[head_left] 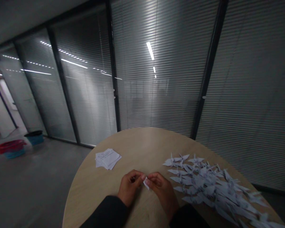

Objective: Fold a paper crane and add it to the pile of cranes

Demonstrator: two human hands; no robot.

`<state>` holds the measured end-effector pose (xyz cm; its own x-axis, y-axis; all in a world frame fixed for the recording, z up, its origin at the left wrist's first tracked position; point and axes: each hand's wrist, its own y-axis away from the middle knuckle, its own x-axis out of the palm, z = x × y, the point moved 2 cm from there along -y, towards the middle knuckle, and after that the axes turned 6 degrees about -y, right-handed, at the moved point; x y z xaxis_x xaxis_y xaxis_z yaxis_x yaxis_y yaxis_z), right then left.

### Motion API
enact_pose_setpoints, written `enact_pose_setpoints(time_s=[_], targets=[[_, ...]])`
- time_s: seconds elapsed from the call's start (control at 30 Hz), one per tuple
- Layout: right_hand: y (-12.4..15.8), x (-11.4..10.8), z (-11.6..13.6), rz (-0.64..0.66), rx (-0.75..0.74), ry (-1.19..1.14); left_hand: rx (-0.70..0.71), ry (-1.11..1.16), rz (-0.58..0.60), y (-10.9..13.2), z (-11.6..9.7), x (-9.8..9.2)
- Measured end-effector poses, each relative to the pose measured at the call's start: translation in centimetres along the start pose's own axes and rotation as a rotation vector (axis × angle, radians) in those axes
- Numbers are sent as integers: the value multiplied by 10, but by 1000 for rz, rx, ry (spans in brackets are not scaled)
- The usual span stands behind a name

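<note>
Between both hands is a small folded piece of white paper [146, 183], pinched near the front middle of the round table. My left hand [131, 186] grips its left side between thumb and fingers. On the other side, my right hand [161, 189] pinches the paper too, with the thumb on top. Much of the paper is covered by the fingers, so its exact fold is hard to see. A large heap of folded paper cranes [206, 182] spreads to the right of my right hand. Left and beyond my left hand lies a stack of paper squares [108, 159] with printed lines.
The round wooden table [147, 139] stands close to a glass partition with blinds [156, 104]. On the floor at left are a bin with a red liner [10, 147] and a bin with a black liner [35, 138]. A door [1, 110] is at far left.
</note>
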<state>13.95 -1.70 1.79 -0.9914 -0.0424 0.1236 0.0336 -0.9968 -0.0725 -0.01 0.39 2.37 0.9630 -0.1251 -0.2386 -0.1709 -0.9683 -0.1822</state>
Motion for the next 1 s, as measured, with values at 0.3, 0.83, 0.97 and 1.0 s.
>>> enact_pose_setpoints(time_s=[0.3,0.83,0.97,1.0], targets=[[0,0,-9,127,-32,154,24,-54,-32,1,-2,-1],[-1,-1,-11,141,0,180,71,-120,-60,4,-6,-2],[0,0,-7,147,6,211,68,-137,-52,5,-9,-2],[0,1,-6,146,10,212,69,-141,-52,5,-9,-2]])
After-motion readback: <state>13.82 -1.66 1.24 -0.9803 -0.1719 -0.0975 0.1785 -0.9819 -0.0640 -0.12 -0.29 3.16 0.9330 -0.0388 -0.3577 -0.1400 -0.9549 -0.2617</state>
